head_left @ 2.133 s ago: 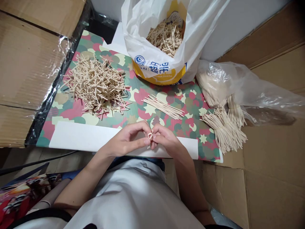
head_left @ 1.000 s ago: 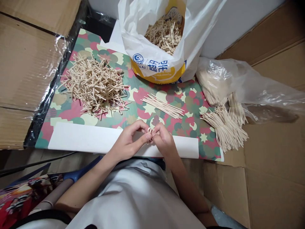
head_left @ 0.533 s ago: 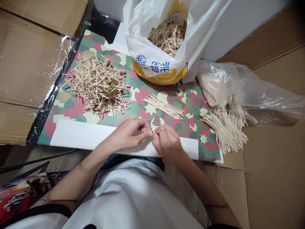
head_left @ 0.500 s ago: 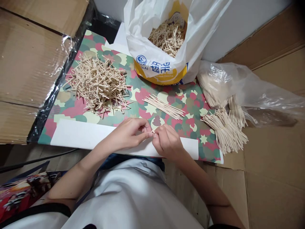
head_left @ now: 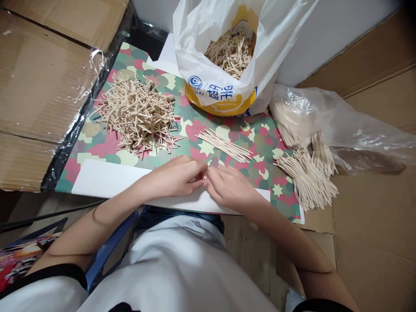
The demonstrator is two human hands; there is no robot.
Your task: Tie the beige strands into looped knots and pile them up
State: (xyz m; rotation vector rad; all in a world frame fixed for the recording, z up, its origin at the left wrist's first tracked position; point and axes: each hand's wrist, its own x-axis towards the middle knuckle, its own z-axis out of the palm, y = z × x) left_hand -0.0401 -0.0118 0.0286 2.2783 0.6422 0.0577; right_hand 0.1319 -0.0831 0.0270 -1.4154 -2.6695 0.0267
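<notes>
My left hand (head_left: 177,175) and my right hand (head_left: 232,186) meet fingertip to fingertip over the white strip at the near edge of the patterned board (head_left: 282,208). Both are closed in a pinch on a short, pale stick, knotted or bent small, which the fingers almost entirely hide now. Just beyond my hands lies a small row of straight, thin pale sticks (head_left: 224,145). Farther left is a large heap of bent and looped stick pieces (head_left: 136,115).
A white plastic bag (head_left: 221,95) full of similar pieces stands at the back. On the right, tied stick bundles (head_left: 307,177) lie beside a clear plastic bag (head_left: 357,121). Taped cardboard boxes (head_left: 42,82) border the left side.
Both hands have pressed closer together and shifted slightly up the board. The pale tip that showed between the fingers is now covered. My right elbow has swung outward.
</notes>
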